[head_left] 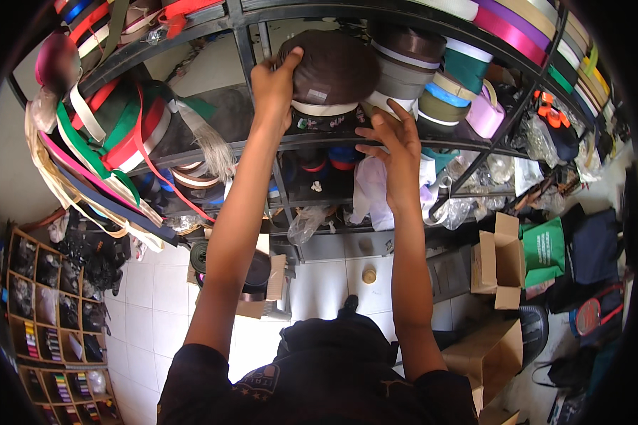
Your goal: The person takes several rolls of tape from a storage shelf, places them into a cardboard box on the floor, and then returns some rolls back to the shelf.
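Note:
My left hand (275, 92) grips the left edge of a large dark brown ribbon roll (337, 67), its thumb on the roll's face and the other fingers mostly hidden. The roll is tilted toward me on the shelf and has a small pale label. Below it lies a white roll (325, 109). At the lower right of the brown roll, my right hand (395, 134) is open with fingers spread, holding nothing. Beside it stand stacked ribbon rolls, among them a grey roll (402, 74) and an olive green roll (443, 108).
The black metal shelf (244, 49) has uprights close to both hands. Loose ribbons (124, 177) hang at the left. Plastic bags (468, 202) fill a lower shelf. Cardboard boxes (500, 262) and a green bag (544, 251) are at the right. A wooden cubby rack (49, 283) stands far left.

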